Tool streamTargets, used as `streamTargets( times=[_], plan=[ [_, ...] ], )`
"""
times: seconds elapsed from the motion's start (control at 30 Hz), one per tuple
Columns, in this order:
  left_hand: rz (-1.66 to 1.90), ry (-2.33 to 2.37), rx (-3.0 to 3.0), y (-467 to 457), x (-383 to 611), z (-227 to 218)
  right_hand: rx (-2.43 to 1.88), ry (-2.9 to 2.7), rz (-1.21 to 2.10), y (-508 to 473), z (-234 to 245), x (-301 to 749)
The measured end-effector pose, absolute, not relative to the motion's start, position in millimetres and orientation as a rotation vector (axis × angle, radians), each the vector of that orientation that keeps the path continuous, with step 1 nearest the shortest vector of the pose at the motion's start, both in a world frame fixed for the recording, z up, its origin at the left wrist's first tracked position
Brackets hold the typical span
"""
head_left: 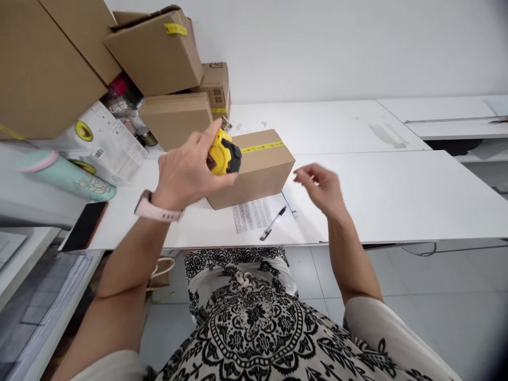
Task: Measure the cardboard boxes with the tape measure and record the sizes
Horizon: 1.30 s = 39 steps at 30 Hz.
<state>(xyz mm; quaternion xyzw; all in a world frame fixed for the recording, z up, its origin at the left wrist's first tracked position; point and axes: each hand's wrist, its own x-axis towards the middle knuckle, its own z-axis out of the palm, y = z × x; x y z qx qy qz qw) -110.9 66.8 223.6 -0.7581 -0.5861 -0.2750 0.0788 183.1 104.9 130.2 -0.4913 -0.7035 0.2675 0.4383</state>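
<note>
My left hand [188, 169] is wrapped round a yellow and black tape measure [223, 153], holding it up at the left side of a closed cardboard box [264, 174]. Yellow printed tape runs along the box's top. Just off the box's right corner, my right hand [321, 188] has its fingers curled in a pinch. A tiny dark spot shows at its fingertips, too small to name. No stretched blade can be made out between the hands. Partly under the box lies a printed sheet [252, 216], with a pen [273, 223] at its right edge.
Several cardboard boxes [159, 53] are stacked at the back left. A mint-green bottle [67, 174] and a dark phone-like slab [85, 225] are at the left end of the white table [377, 201]. Its front edge runs before my body; a wall stands behind.
</note>
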Motion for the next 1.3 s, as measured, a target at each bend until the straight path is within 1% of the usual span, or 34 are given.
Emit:
streamTargets(
  times=[0.1,0.17,0.23,0.33,0.4,0.47,0.53,0.6,0.67,0.7,0.8,0.87,0.97,1.07,1.13,1.2,1.3],
  plan=[
    [-0.726,-1.675,-2.238,104,-121,212,-1.593,-1.962,0.692,102,77,191],
    [-0.684,-1.662,-2.256,119,-123,205,-1.726,-2.084,0.656,92,52,188],
    [-0.584,-1.730,-2.265,125,-121,203,-1.698,-2.250,0.579,83,39,182],
    [-0.434,-1.888,-2.259,123,-116,206,-1.561,-2.556,0.343,78,34,175],
    [-0.443,-1.921,-2.258,119,-111,208,-1.479,-2.742,0.164,80,36,173],
    [-0.550,-1.859,-2.243,111,-104,205,-1.361,-2.905,0.042,84,40,172],
    [-0.727,-1.732,-2.234,96,-91,193,-1.229,-3.028,-0.011,87,43,172],
    [-0.955,-1.576,-2.251,76,-75,169,-1.129,-3.092,-0.027,88,45,173],
    [-1.209,-1.392,-2.294,53,-59,136,-1.073,-3.105,-0.001,89,47,174],
    [-1.267,-1.375,-2.346,41,-51,117,-1.054,-3.097,0.031,90,47,177],
    [-1.379,-1.535,-2.418,13,-37,60,-1.033,-3.021,0.178,92,48,192],
    [-1.375,-1.692,-2.407,0,-32,31,-1.071,-2.905,0.265,91,47,206],
    [-1.335,-1.744,-2.440,-11,-24,1,-1.228,-2.466,0.407,77,40,218],
    [-1.183,-1.640,-2.596,-15,-15,-13,-1.326,-1.771,0.706,54,26,202],
    [-1.006,-1.598,-2.693,-16,-11,-18,-1.312,-1.445,0.918,41,16,182],
    [-0.853,-1.601,-2.758,-15,-10,-21,-1.300,-1.324,1.045,34,7,164],
    [-0.716,-1.613,-2.829,-14,-13,-21,-1.306,-1.303,1.116,34,-4,152]
  ],
)
